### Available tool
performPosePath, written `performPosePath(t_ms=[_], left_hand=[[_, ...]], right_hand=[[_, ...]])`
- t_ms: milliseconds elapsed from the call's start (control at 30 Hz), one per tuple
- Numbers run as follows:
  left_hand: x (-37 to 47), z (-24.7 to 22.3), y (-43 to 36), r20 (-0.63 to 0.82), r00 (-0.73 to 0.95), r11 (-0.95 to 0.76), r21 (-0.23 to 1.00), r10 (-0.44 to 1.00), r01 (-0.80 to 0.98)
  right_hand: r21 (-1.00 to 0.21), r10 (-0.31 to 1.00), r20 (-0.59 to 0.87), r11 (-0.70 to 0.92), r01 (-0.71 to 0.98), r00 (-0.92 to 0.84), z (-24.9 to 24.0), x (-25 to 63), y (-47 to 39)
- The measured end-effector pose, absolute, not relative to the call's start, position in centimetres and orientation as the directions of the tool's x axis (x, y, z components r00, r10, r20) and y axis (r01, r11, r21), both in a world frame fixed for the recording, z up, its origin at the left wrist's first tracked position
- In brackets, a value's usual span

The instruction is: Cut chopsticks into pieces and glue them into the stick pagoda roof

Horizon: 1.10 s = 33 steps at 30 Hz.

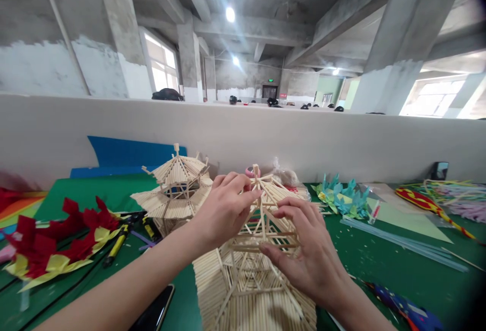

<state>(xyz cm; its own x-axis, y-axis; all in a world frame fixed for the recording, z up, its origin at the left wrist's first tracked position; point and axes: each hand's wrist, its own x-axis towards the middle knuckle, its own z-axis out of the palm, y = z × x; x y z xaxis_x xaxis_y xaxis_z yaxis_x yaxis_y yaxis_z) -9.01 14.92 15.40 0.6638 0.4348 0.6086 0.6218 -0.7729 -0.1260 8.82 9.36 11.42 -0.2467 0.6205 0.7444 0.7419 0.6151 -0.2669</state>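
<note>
A pavilion model [258, 311] built of thin wooden sticks stands before me, its upper roof partly an open frame. My left hand [228, 207] is at the left of the roof peak, thumb and forefinger pinched together; whatever lies between them is hidden. My right hand [304, 245] curves around the right side of the upper frame, thumb in front and fingers on the roof sticks, gripping it. Behind on the left stands a second stick pavilion [178, 189], its tiered roofs covered with sticks.
A red and yellow craft ring [68, 240] and a yellow glue-gun-like tool [116, 245] lie left. A phone [155, 308] rests near my left forearm. At right are a blue paper flower [343, 197], clear glue sticks [402, 245] and a dark blue tool [404, 305]. A white partition [243, 128] stands behind.
</note>
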Motion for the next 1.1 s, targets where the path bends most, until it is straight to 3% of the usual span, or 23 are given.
performPosePath(t_ms=[1100], left_hand=[[-8.97, 15.02, 15.12, 0.626, 0.66, -0.799, -0.097, 0.415, 0.594]], right_hand=[[-0.283, 0.636, 0.737, 0.597, 0.75, -0.228, 11.22, 8.59, 9.82]])
